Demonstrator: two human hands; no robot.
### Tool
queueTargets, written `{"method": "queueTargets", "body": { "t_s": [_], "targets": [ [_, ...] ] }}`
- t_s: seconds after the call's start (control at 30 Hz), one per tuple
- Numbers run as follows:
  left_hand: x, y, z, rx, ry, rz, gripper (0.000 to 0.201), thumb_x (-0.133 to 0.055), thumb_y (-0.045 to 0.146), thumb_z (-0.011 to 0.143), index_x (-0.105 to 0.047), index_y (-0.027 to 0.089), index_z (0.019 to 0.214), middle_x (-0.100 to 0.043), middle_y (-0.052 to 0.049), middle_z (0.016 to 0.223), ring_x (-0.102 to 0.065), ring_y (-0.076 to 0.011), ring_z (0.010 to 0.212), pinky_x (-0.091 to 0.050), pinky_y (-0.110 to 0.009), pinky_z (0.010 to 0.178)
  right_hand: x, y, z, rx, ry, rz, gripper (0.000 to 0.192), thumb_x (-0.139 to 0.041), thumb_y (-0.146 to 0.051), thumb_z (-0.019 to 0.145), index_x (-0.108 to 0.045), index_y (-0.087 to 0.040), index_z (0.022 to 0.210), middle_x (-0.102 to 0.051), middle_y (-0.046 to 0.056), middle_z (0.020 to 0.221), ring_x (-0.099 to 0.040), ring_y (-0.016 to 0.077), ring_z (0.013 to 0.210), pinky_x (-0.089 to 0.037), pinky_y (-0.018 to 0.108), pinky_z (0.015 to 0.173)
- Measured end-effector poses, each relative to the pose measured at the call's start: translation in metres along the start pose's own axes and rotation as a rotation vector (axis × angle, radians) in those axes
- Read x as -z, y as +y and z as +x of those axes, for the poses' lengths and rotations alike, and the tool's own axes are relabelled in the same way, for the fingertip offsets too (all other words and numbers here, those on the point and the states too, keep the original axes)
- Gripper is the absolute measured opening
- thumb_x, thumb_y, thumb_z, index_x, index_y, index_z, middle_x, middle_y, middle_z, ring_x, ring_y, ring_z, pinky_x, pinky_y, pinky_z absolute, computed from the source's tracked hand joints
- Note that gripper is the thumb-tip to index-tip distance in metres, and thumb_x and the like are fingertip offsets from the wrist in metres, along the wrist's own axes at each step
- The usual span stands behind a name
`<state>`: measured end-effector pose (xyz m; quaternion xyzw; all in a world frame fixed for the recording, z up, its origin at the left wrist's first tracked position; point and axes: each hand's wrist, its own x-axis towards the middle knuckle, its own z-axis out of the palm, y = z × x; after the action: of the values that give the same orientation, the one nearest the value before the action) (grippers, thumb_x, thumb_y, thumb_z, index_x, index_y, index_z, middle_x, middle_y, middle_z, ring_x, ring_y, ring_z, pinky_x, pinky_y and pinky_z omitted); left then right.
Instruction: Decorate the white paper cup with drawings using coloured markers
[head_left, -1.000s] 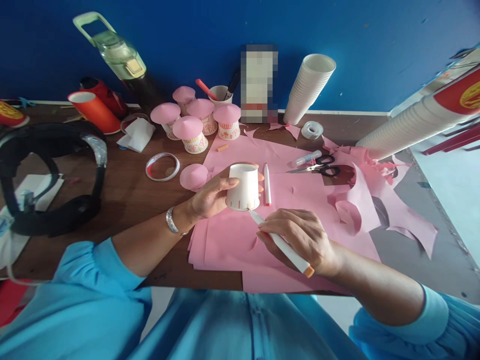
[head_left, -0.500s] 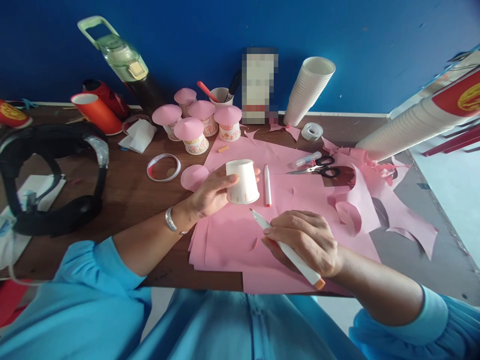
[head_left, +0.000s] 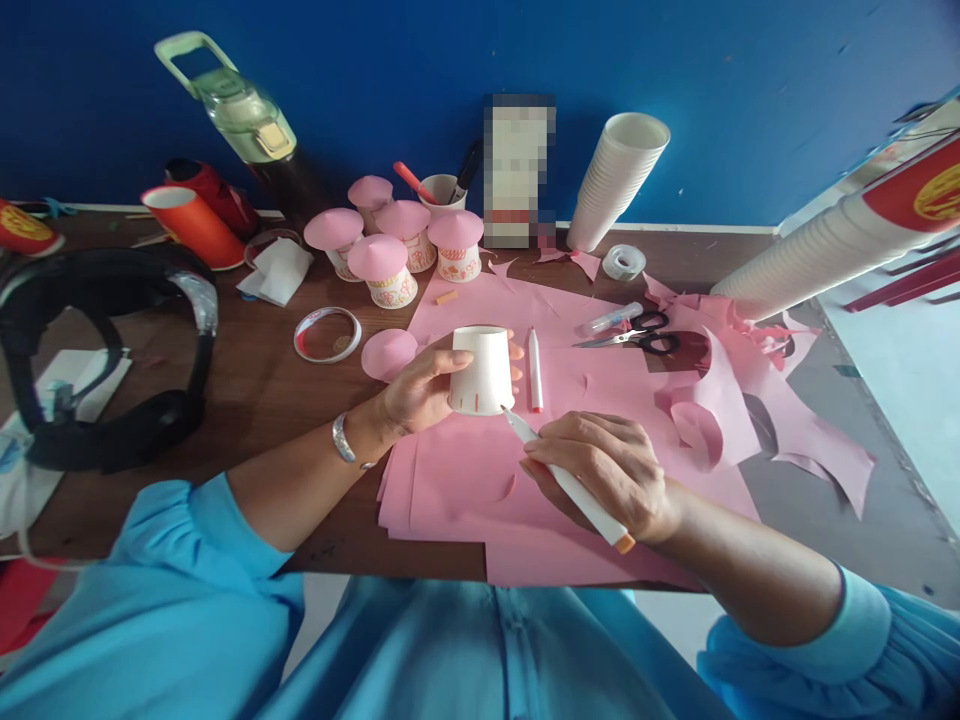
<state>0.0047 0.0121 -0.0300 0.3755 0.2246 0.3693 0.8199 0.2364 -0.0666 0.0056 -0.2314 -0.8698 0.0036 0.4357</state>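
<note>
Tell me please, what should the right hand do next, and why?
Probably draw one more short stroke: the right hand holds the orange-ended marker with its tip at the lower rim of the white cup, where short marks show, and the left hand grips that cup.

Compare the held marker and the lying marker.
The held marker slants in the right hand; the lying marker rests on pink paper. The held marker's end is orange, the lying marker's redder. The held marker looks larger than the lying marker. Both have white barrels.

White cup [head_left: 482, 372] in left hand [head_left: 420, 390], marker [head_left: 590, 507] in right hand [head_left: 611, 465].
</note>
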Motion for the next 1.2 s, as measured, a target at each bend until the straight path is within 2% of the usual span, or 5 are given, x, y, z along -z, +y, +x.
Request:
{"method": "queueTargets", "body": {
  "t_s": [0.3,0.63,0.87,1.03,1.2],
  "targets": [
    [0.0001,-0.0008,-0.0005,-0.001,-0.041,0.019,0.049,-0.073,0.039,0.087,-0.072,0.017,0.131,-0.076,-0.017,0.132,-0.076,-0.0353,0.112,-0.063,-0.044,0.087,-0.0011,-0.0005,0.0008,-0.009,-0.005,0.000,0.011,-0.068,-0.010,0.098,-0.062,-0.015,0.106,-0.070,0.002,0.077,-0.068,0.0136,0.065,-0.061,0.027,0.056],
    [-0.0016,-0.0019,0.0005,-0.027,-0.087,0.034,0.049,-0.074,0.042,0.087,-0.074,0.020,0.131,-0.074,-0.017,0.133,-0.075,-0.0301,0.105,-0.064,-0.044,0.086,-0.0013,-0.0009,0.0012,-0.011,-0.024,0.006,0.013,-0.069,-0.008,0.097,-0.062,-0.015,0.106,-0.070,0.002,0.077,-0.068,0.0134,0.066,-0.061,0.026,0.057],
    [0.0000,-0.0050,-0.0001,-0.042,-0.073,0.079,0.055,-0.082,0.046,0.084,-0.072,0.022,0.132,-0.075,-0.014,0.126,-0.075,-0.0283,0.102,-0.063,-0.039,0.081,-0.0015,-0.0018,0.0027,-0.017,-0.055,0.026,0.011,-0.066,-0.010,0.100,-0.061,-0.016,0.108,-0.071,0.001,0.078,-0.068,0.0128,0.067,-0.061,0.026,0.059],
    [-0.0046,-0.0056,0.0004,-0.054,-0.094,0.136,0.055,-0.089,0.050,0.078,-0.070,0.022,0.122,-0.075,-0.011,0.112,-0.076,-0.0266,0.095,-0.060,-0.033,0.070,-0.0011,-0.0036,0.0033,0.000,-0.075,0.044,0.010,-0.067,-0.008,0.099,-0.061,-0.013,0.105,-0.071,0.002,0.077,-0.068,0.0135,0.066,-0.060,0.026,0.060],
    [-0.0049,-0.0049,-0.0006,-0.059,-0.063,0.129,0.051,-0.089,0.048,0.078,-0.068,0.023,0.117,-0.072,-0.010,0.114,-0.076,-0.0262,0.094,-0.060,-0.033,0.069,-0.0008,-0.0058,0.0036,0.000,-0.095,0.053,0.011,-0.067,-0.007,0.098,-0.061,-0.013,0.105,-0.070,0.001,0.076,-0.067,0.0133,0.064,-0.058,0.025,0.057]
  ]
}}
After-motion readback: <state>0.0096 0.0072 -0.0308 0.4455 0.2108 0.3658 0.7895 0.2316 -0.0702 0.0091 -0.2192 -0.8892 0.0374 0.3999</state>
